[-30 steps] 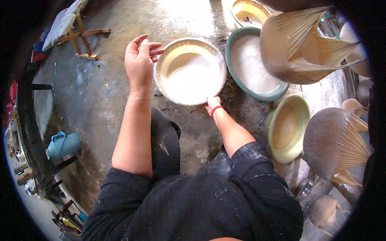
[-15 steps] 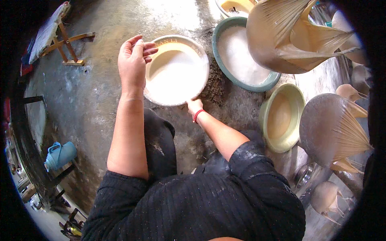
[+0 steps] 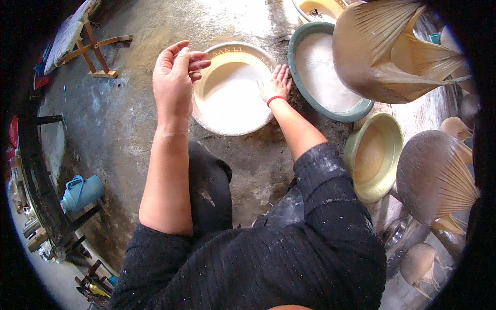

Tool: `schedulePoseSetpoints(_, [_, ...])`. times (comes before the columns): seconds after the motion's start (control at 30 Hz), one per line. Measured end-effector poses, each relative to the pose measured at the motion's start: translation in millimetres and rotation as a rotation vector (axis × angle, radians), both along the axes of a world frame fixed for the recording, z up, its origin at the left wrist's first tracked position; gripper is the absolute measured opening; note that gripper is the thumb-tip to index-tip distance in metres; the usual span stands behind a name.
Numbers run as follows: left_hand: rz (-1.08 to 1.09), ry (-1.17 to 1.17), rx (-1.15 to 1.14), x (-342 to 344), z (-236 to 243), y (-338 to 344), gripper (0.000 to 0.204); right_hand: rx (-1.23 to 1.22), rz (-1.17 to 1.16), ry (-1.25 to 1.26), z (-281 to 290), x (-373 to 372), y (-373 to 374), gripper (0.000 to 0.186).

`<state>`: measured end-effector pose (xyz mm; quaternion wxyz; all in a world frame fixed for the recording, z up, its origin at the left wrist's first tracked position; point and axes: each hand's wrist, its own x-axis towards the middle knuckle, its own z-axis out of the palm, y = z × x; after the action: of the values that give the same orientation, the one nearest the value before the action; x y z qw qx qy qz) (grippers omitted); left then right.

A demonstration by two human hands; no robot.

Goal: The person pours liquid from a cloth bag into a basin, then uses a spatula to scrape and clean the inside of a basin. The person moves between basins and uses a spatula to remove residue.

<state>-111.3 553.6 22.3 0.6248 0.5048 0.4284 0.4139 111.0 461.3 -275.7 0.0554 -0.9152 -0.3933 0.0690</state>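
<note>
Watching two hands flank a round basin

Head view: I see the round basin [image 3: 222, 57] on the floor [image 3: 124, 134], between the hands, holding something white. The right hand [image 3: 275, 84] looks nearer to it, laid flat at its right rim, fingers slightly spread and clamped on nothing; I can't tell whether it presses. From that palm the basin extends leftward; being round, it shows no long axis. The left hand [image 3: 175, 72] is raised by the left rim, loosely curled, thumb and fingers apart, seemingly empty. The green basin [image 3: 338, 115] sits just beside the right fingers, leaving little room there; floor stretches wide leftward.
</note>
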Motion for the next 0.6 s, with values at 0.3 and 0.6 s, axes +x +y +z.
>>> schedulePoseSetpoints(0.3, [-0.007,-0.035,-0.025,-1,1,4,0.029,-0.083,0.463,0.312,32,-79,13,0.036])
schedulePoseSetpoints(0.6, [-0.029,-0.046,-0.046,16,0,-3,0.027,-0.212,0.599,0.301,26,-89,2,0.042])
